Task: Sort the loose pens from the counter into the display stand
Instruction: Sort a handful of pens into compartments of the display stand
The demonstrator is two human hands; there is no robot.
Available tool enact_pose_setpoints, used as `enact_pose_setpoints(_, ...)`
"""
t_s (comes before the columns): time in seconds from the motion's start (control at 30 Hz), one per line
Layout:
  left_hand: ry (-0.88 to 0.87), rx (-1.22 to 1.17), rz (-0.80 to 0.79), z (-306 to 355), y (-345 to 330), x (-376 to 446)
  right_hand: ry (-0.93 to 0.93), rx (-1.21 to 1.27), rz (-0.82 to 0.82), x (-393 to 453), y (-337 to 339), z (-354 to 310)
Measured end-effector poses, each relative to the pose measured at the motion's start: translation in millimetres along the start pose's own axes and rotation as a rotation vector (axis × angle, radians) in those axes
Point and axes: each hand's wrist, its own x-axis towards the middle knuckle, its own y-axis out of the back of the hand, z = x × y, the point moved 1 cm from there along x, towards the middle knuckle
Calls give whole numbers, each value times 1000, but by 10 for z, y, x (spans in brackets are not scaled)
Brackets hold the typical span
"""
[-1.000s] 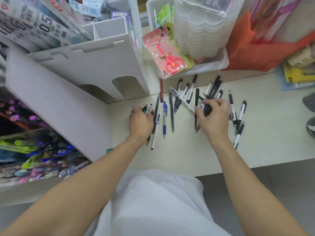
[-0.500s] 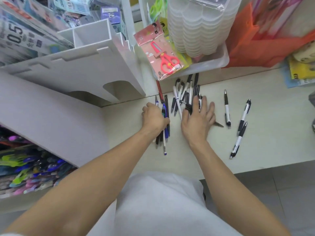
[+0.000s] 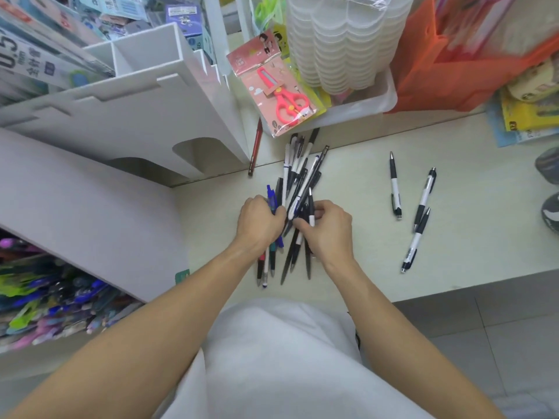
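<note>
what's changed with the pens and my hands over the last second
Both hands swept the scattered pens into one bundle; the left hand and right hand now grip it together. Three black-and-white pens stayed apart on the counter, and the red pen stayed by the stand.

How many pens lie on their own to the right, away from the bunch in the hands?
3: one black-and-white pen nearest the hands, a second further right, and a third just below it.
</note>
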Motion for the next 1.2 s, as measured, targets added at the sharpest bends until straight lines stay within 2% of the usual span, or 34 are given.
enact_pose_setpoints(0.23, 2, -232, -234, -114, 41, -133, -167, 391, -96, -210, -195, -28)
enact_pose_setpoints(0.43, 2, -282, -408, -255, 123, -216, -357, 728, -146, -469, -383, -14)
enact_pose_setpoints(0.57, 15, -323, -530, -340, 141, -255, -556, 819, -199, -542, -383, -9)
enact_pose_setpoints(0.73, 16, -347, -583, -438, 212, -270, -657, 865, -345, -532, -192, -79)
enact_pose_setpoints(0.87, -20, -343, -603, -486, 301, -316, -546, 756, -386, -518, -86, -125)
enact_pose_setpoints(1.2, -204, -615, -448, -324, 565, -567, -147, 554, -350, -634, 187, -608)
